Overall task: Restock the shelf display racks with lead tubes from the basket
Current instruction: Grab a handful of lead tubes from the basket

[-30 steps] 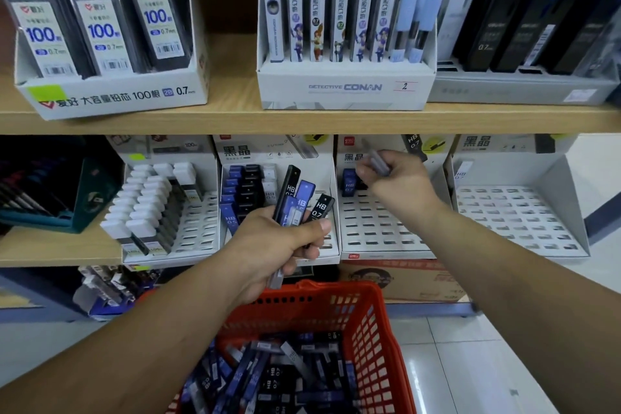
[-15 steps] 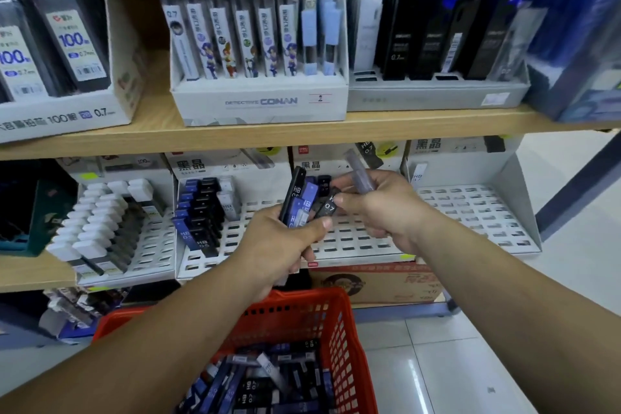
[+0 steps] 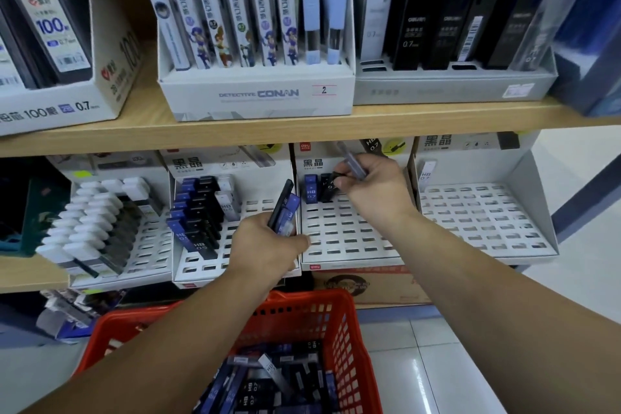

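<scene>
White racks (image 3: 487,212), four; red basket (image 3: 353,346), one; tubes (image 3: 284,208) in left hand (image 3: 268,249), right hand (image 3: 373,188).

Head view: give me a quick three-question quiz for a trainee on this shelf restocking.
1. True or false: the rightmost white rack is packed full.
2. The left hand holds: A) several lead tubes; B) nothing; C) a price tag.
3. Fill in: the basket is coloured ____.
Key: 1 false; 2 A; 3 red.
</scene>
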{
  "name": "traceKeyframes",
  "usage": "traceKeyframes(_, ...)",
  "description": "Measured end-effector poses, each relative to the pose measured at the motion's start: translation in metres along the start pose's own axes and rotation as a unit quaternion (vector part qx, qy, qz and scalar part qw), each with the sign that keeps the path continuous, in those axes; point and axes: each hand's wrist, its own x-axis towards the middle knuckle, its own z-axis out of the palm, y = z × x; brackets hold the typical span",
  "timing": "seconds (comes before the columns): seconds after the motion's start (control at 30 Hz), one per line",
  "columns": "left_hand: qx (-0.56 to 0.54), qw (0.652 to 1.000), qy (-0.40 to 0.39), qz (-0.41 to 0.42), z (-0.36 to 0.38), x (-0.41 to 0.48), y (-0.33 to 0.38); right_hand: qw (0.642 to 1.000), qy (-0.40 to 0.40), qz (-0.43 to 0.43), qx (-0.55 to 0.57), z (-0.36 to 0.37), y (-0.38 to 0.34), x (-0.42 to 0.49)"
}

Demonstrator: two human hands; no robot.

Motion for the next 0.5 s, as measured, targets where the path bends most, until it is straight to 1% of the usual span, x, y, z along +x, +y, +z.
traceKeyframes(0.13, -0.011, 1.000, -0.006, 0.002, -0.001, -0.001, 0.000, 0.996, -0.008, -0.030, -0.082, -0.001, 0.005, 0.001)
traceKeyframes(0.2, -0.020, 1.000, -0.015, -0.001, -0.002, -0.002, 0.001, 0.994, -0.004, -0.037, -0.100, -0.002, 0.005, 0.000)
traceKeyframes(0.37, -0.090, 0.993, -0.059, -0.038, -0.015, -0.010, 0.009, 0.987, -0.037, -0.042, -0.151, 0.006, 0.003, 0.001)
traceKeyframes(0.43, -0.099, 0.990, -0.082, -0.052, -0.024, -0.015, 0.015, 0.988, -0.053, -0.029, -0.146, 0.009, 0.006, -0.002)
traceKeyframes(0.5, -0.095, 0.988, -0.110, -0.054, -0.032, -0.020, 0.019, 0.991, -0.042, -0.018, -0.122, 0.007, 0.006, -0.004)
